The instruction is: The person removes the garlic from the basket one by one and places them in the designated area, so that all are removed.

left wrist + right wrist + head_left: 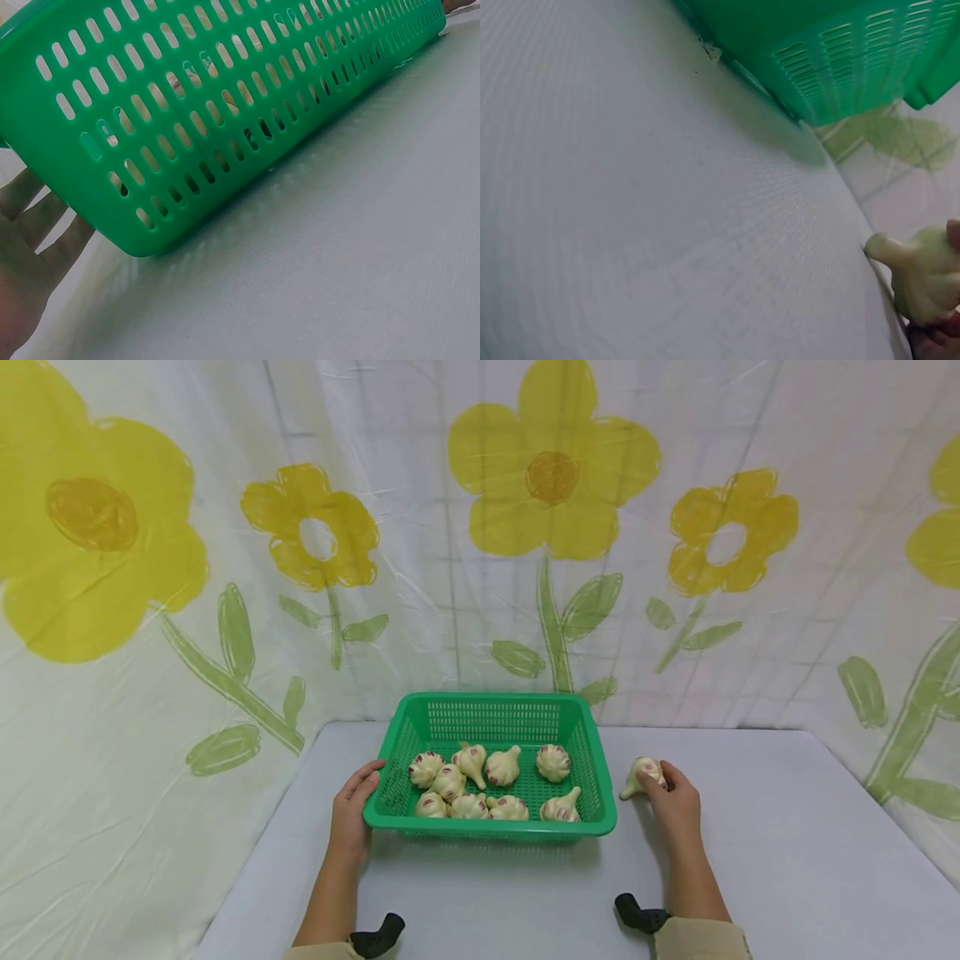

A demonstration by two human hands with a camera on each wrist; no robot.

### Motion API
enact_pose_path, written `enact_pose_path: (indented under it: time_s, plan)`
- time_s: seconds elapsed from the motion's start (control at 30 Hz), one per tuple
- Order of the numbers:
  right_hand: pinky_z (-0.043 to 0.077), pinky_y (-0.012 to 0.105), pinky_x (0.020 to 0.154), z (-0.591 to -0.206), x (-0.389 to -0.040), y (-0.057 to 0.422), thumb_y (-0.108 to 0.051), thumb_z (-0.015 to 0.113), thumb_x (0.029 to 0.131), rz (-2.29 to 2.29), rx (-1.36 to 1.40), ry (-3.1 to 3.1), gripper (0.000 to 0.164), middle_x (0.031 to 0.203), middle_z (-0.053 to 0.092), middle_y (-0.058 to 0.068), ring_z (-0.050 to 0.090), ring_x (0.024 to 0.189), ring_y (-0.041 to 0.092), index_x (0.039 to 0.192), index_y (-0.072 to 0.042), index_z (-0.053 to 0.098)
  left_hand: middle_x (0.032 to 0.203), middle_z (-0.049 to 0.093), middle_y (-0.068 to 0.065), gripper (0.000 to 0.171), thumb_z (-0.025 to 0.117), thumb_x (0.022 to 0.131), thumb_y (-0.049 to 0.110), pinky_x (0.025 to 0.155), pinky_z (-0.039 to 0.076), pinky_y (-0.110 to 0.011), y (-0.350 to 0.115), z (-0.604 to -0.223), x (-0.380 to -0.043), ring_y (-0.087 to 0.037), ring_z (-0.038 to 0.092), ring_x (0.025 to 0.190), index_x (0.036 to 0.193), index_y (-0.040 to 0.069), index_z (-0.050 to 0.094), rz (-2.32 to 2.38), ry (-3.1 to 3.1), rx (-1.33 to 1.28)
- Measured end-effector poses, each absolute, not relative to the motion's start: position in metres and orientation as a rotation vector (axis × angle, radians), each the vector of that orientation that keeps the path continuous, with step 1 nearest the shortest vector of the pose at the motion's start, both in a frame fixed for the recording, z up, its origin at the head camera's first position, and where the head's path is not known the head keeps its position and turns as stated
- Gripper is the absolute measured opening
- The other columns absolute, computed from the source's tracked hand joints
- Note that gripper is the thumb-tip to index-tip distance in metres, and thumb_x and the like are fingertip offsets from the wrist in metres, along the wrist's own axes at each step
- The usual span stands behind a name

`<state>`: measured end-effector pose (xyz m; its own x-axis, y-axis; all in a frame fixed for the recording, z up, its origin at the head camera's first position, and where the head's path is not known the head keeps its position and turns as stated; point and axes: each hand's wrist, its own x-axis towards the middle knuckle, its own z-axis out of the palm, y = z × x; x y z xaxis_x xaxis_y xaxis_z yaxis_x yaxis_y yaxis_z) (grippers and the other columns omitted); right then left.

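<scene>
A green plastic basket [491,828] with slotted walls holds several garlic bulbs [502,767], pale with purplish patches. My left hand [352,822] is at the basket's left side, its fingertips right at the rim. In the left wrist view, the fingers [56,240] extend fairly straight along the end wall, their tips hidden behind it. To the right of the basket, my right hand [675,806] pinches a single garlic bulb [643,772] between thumb and fingers, its stem pointing down and left. The right wrist view shows this bulb's stem [889,247] close over the tabletop.
Basket and hands are over a white-covered table [772,843]. Behind it hangs a whitish curtain [420,610] printed with yellow flowers. Black wrist mounts [639,913] stick out from both sleeves [701,939].
</scene>
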<state>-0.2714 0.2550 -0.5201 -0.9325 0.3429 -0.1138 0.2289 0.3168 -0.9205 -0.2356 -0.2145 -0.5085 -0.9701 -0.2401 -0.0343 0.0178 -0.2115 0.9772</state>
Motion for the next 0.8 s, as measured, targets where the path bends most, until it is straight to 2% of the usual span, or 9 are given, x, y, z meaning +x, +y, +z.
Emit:
enact_pose_path:
  time_s: [0.33, 0.8]
  plan:
    - [0.030, 0.048, 0.114, -0.5182, -0.2714, 0.2538, -0.042, 0.059, 0.096, 1.703, -0.546, -2.447, 0.075, 0.152, 0.036, 0.026, 0.033, 0.142, 0.038, 0.152, -0.001, 0.031, 0.138, 0.048, 0.003, 0.044, 0.054, 0.102, 0.032, 0.087, 0.048, -0.018, -0.2149, -0.5089, -0.2354, -0.008, 0.048, 0.121, 0.137, 0.005, 0.054, -2.316, -1.844, 0.265]
    - [0.030, 0.049, 0.114, -0.5155, -0.2710, 0.2517, -0.039, 0.059, 0.097, 1.706, -0.559, -2.449, 0.074, 0.152, 0.035, 0.027, 0.032, 0.142, 0.039, 0.153, -0.001, 0.030, 0.137, 0.050, 0.005, 0.043, 0.056, 0.100, 0.034, 0.086, 0.050, -0.018, -0.2151, -0.5133, -0.2375, -0.008, 0.049, 0.122, 0.134, 0.007, 0.056, -2.283, -1.854, 0.258]
